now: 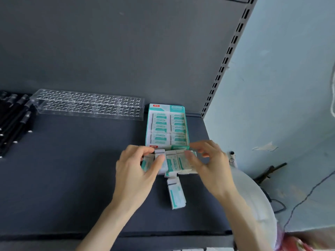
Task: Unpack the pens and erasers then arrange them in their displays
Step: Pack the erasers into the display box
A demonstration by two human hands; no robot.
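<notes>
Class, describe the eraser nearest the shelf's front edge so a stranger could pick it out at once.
On the dark shelf, find the teal display box at the back right. In front of it, the left hand and right hand hold a cluster of erasers. The lone eraser lies nearer the front edge than that cluster; no hand touches it.

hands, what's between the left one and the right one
A cluster of loose erasers in white-and-teal sleeves lies between the left hand and the right hand, and both hands hold it; the head view shows this.
</notes>
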